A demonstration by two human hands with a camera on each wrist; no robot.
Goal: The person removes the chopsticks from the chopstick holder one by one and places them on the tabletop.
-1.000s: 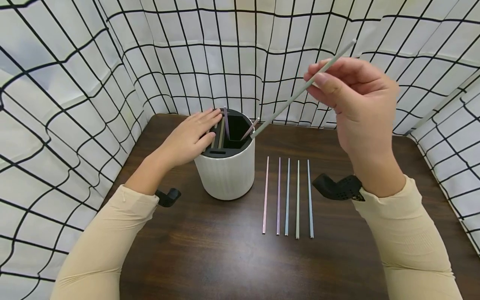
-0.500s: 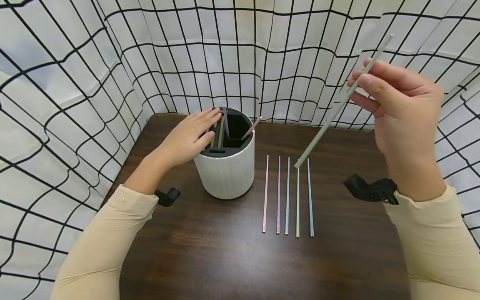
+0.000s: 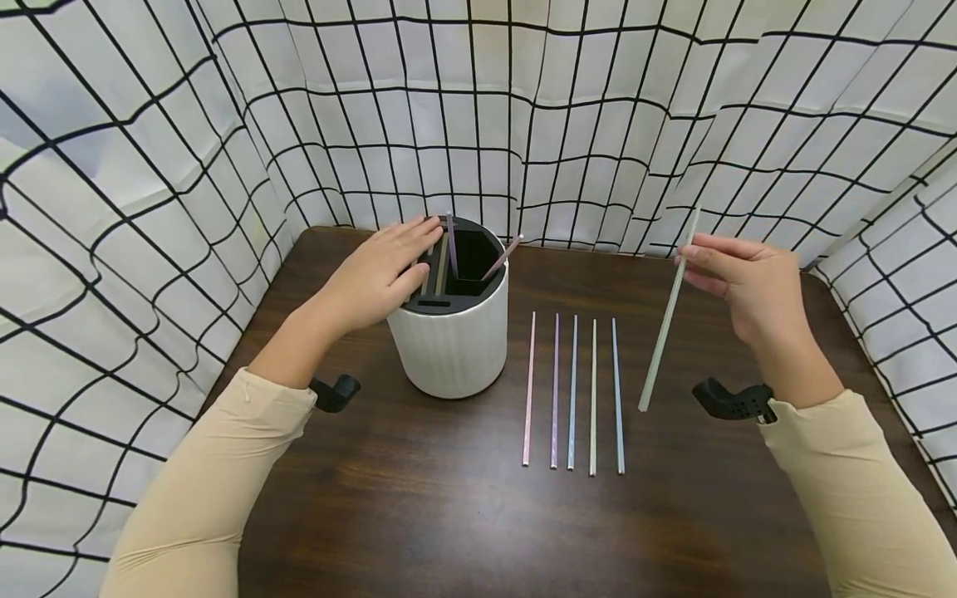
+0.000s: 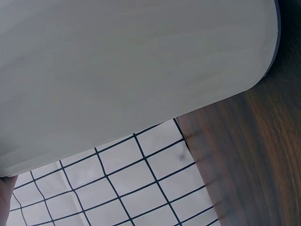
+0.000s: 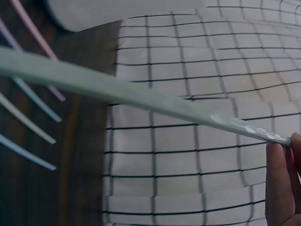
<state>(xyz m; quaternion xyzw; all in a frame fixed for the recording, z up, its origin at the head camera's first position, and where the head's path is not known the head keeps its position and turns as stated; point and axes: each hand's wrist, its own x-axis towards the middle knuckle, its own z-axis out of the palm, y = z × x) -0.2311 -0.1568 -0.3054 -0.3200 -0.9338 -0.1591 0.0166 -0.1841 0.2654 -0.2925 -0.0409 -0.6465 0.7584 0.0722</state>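
Note:
My right hand [image 3: 743, 274] pinches a pale green chopstick [image 3: 668, 320] near its upper end, tilted above the table to the right of the row. In the right wrist view the same chopstick [image 5: 141, 96] crosses the picture, fingertips at its far end. Several chopsticks lie side by side on the table: pink [image 3: 529, 390], purple [image 3: 556, 390], blue [image 3: 573, 390], pale green [image 3: 594, 399] and another blue [image 3: 617, 394]. My left hand [image 3: 377, 274] rests flat on the black divided top of a white ribbed utensil holder [image 3: 452, 357]. A purple chopstick [image 3: 452, 245] and a pinkish one [image 3: 503, 257] lean inside its opening.
The dark wooden table [image 3: 419, 515] carries everything. A white curtain with a black grid [image 3: 463, 108] encloses its back and sides. Black wrist camera mounts [image 3: 336, 393] sit at both cuffs. The holder's white wall [image 4: 131, 70] fills much of the left wrist view.
My right hand has carried the green chopstick away from the holder's rim, rightward and then down, to the right of the row. My left hand stays on the holder.

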